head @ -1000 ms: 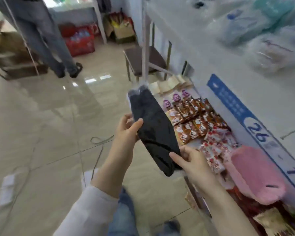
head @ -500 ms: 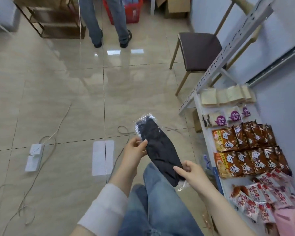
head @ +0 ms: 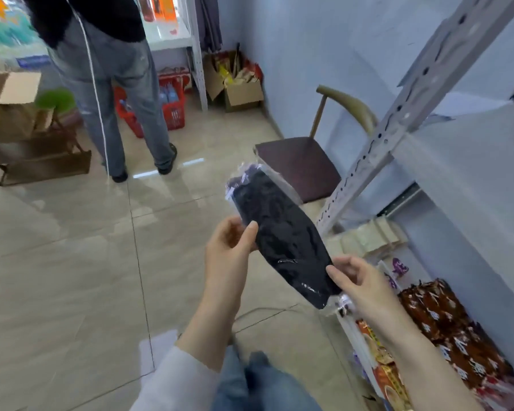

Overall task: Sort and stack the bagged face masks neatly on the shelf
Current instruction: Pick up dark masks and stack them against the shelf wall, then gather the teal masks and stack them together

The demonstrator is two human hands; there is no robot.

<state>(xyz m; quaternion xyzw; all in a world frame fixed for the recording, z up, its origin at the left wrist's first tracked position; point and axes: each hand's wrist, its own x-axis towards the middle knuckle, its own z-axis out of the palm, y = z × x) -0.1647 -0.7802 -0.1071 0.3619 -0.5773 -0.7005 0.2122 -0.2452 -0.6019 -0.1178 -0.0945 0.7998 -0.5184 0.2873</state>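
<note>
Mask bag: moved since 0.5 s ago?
Yes: mask bag rose toward the chair; its top now overlaps the seat, earlier it ended well short of it. Camera swung too, so tentative.

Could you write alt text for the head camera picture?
The left hand and right hand hold a clear bag of black face masks over a tiled floor. Snack packets line a shelf at right, beyond a chair.

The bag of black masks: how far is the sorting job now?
Done: cannot tell; no stacked masks show here. In hand: the bag of black masks, left hand gripping its upper part, right hand pinching its lower end. Left: putting it on the shelf rack.
</note>
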